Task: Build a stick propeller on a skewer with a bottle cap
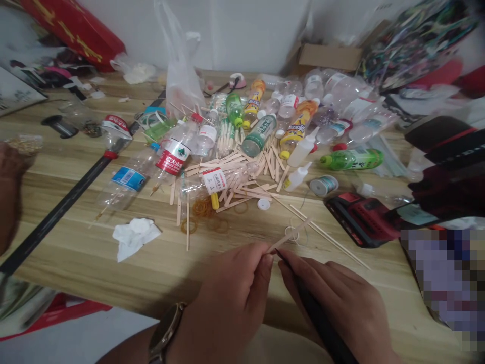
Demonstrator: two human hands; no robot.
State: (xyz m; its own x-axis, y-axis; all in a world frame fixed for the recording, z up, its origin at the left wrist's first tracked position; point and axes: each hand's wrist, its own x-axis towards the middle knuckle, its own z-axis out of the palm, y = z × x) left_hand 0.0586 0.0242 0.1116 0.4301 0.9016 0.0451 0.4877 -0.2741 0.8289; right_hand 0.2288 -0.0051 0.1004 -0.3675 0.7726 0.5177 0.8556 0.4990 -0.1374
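Note:
My left hand (238, 288), with a watch at its wrist, pinches a flat wooden craft stick (291, 234) that points up and to the right. In my right hand (341, 298) lies a long black pointed tool (312, 308). Its dark tip meets or nearly meets the stick's lower edge beside my left fingertips; whether it touches, I cannot tell. Just beyond the hands are a loop of thin cord (291, 235), a white cap (263, 204) and two thin wooden skewers (333, 240). Many loose craft sticks (271, 162) lie in a pile farther back.
Plastic bottles (261, 134) crowd the table's middle and back. Rubber bands (206, 210) and a crumpled tissue (136, 235) lie left of centre. A red and black cordless drill (367, 217) rests at right. Another person's hand (11, 172) is at the left edge, by a small bag.

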